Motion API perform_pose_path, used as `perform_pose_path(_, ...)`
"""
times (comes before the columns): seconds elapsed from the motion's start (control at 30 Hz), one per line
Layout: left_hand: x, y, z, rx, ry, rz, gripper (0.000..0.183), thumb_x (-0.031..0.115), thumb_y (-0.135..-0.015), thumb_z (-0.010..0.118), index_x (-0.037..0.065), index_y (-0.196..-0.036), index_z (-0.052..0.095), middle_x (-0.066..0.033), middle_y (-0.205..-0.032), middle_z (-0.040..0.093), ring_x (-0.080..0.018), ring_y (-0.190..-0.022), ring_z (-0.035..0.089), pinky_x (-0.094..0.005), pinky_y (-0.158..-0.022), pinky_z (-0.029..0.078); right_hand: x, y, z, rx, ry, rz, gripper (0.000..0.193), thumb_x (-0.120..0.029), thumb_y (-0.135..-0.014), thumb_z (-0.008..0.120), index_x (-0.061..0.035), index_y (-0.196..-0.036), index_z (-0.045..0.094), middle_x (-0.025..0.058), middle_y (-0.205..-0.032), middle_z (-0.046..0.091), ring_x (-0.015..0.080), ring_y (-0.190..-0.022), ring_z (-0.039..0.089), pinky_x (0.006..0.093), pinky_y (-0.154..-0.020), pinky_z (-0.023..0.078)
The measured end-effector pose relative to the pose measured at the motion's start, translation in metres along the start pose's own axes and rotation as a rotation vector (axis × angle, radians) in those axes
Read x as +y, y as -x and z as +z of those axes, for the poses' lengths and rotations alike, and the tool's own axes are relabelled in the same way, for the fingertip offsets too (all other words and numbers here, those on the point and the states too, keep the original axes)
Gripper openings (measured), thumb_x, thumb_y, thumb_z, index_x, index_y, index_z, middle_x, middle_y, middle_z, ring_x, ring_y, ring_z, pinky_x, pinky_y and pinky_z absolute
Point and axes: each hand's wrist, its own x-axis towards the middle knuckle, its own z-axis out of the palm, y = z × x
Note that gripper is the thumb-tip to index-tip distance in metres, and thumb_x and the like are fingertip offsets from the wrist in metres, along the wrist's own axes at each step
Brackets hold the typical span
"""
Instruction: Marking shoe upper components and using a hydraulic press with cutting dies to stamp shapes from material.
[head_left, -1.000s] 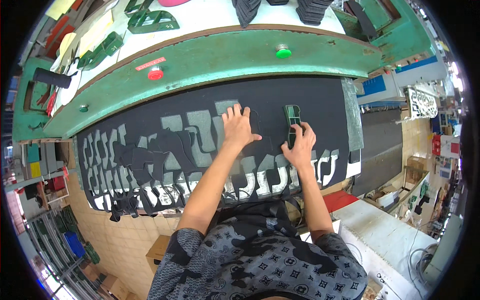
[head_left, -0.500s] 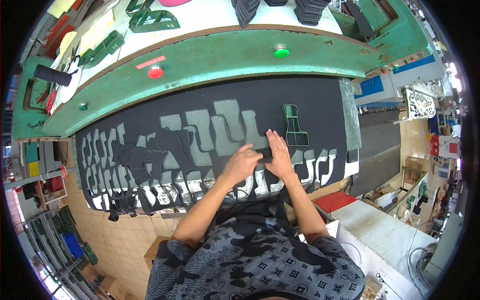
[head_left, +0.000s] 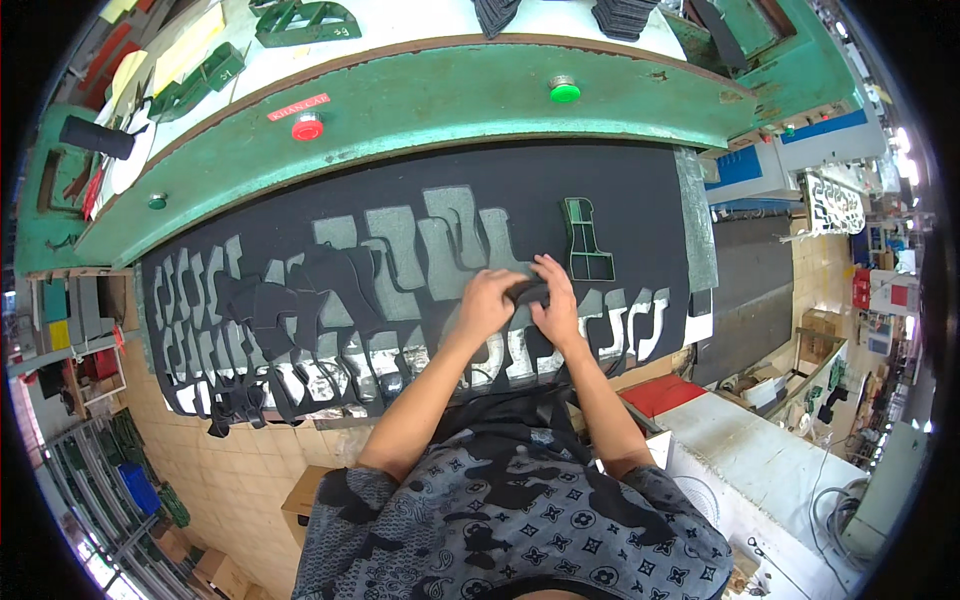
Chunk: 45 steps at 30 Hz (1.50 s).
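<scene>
Both my left hand (head_left: 487,301) and my right hand (head_left: 556,300) pinch one small black cut piece (head_left: 527,292) just above the black sheet (head_left: 420,200), beside the green cutting die (head_left: 585,240). It seems thin, soft and very light, so I judge its edges the best place to hold it.

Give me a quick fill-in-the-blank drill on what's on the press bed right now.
1. Both hands, left hand and right hand, meet over a small ____ cut piece.
2. The green cutting die lies to the ____ of the hands, on the black sheet.
3. On the green beam, the left button is ____.
4. The other button is ____.

Missing words: black; right; red; green
</scene>
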Motion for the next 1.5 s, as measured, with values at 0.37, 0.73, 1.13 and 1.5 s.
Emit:
perform_pose_path(0.37,-0.031,0.004,0.050,0.647,0.108,-0.703,0.046,0.024,-0.092,0.088,-0.001,-0.066,0.060,-0.0017,-0.065,0.063,-0.0097,-0.059,0.050,-0.0365,-0.052,0.042,0.008,-0.004,0.006,0.126,0.074,-0.018,0.023,-0.022,-0.083,0.087,-0.0035,-0.093,0.079,0.0105,-0.139,0.071,0.0338,-0.137,0.061,0.0503,-0.117,0.045)
perform_pose_path(0.73,-0.041,-0.002,0.026,0.573,0.258,-0.944,0.035,0.020,-0.094,0.085,-0.005,-0.080,0.064,-0.0103,-0.080,0.070,-0.0155,-0.073,0.059,-0.0374,-0.069,0.050,-0.007,-0.012,0.006,0.084,0.015,0.004,0.021,-0.020,-0.083,0.086,-0.0030,-0.092,0.078,0.0142,-0.144,0.063,0.0382,-0.142,0.053,0.0553,-0.120,0.037)
perform_pose_path(1.13,-0.031,-0.019,0.023,0.449,-0.159,-0.637,0.044,0.027,-0.090,0.088,-0.013,-0.096,0.069,-0.0198,-0.095,0.076,-0.0212,-0.077,0.071,-0.0391,-0.068,0.057,-0.012,-0.011,0.041,0.155,0.082,0.146,0.019,-0.022,-0.077,0.089,-0.0051,-0.080,0.080,0.0117,-0.138,0.058,0.0382,-0.148,0.041,0.0611,-0.124,0.021)
perform_pose_path(1.5,0.022,-0.043,-0.158,0.509,0.463,-0.543,0.035,0.020,-0.102,0.075,0.002,-0.131,0.067,-0.0080,-0.110,0.072,-0.0186,-0.083,0.071,-0.0349,-0.070,0.061,-0.010,-0.005,0.025,0.225,-0.153,0.084,0.038,-0.016,-0.075,0.093,-0.0127,-0.106,0.073,0.0121,-0.135,0.064,0.0372,-0.136,0.057,0.0559,-0.118,0.036)
